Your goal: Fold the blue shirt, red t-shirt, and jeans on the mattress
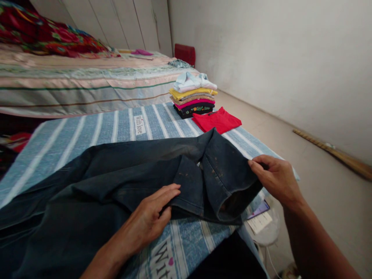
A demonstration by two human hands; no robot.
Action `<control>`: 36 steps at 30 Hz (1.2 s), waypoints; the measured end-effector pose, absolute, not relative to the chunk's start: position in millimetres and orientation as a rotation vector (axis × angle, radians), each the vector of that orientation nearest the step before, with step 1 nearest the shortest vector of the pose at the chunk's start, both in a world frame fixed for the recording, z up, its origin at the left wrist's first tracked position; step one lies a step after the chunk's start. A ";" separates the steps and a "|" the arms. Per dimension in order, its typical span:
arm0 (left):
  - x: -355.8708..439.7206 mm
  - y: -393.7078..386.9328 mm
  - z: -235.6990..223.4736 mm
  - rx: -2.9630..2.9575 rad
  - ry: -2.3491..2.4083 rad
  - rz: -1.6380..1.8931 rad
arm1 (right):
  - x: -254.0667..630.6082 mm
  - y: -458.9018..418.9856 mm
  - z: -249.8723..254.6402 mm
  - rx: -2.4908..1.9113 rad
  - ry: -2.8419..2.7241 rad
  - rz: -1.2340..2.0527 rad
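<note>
A pair of dark blue jeans [122, 170] lies spread across a blue-and-white striped sheet [95, 131]. My left hand [151, 219] rests on the near leg's hem with its fingers stretched out, the thumb tucked under the edge of the cloth. My right hand [276, 178] pinches the hem of the far leg at its right end, fingers closed on the denim.
A stack of folded clothes [193, 97] and a folded red shirt [216, 120] sit at the sheet's far right corner. A bed [87, 81] with a floral blanket [49, 37] lies behind. A broom [334, 153] lies on the floor by the right wall. A white stool with papers [263, 224] stands below my right hand.
</note>
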State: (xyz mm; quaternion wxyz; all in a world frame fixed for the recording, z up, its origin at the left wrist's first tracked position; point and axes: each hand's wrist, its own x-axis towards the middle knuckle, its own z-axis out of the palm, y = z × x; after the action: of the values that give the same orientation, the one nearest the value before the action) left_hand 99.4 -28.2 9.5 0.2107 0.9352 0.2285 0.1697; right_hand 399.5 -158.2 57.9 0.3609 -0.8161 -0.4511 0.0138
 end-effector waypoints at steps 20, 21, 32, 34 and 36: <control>152.8 -35.7 89.5 2.429 0.320 0.651 | 396.6 -126.7 124.5 -1.820 -1.617 -0.210; 160.0 -36.8 93.0 2.402 0.293 0.657 | 389.0 -128.1 124.1 -1.773 -1.652 -0.161; 180.8 -43.3 101.0 2.175 0.164 0.471 | 415.4 -126.4 113.5 -1.743 -1.507 -0.238; 178.5 -43.4 104.5 2.091 0.149 0.387 | 442.9 -119.8 118.5 -1.808 -1.374 -0.515; 178.7 -44.1 105.8 2.008 0.156 0.315 | 457.4 -116.2 121.3 -1.849 -1.346 -0.632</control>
State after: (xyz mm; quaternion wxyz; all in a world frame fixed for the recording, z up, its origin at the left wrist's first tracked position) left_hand 178.7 -44.1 105.8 0.5241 0.8389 0.0652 0.1314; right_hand 457.4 -116.2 121.3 0.3751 -0.7223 -0.5260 -0.2470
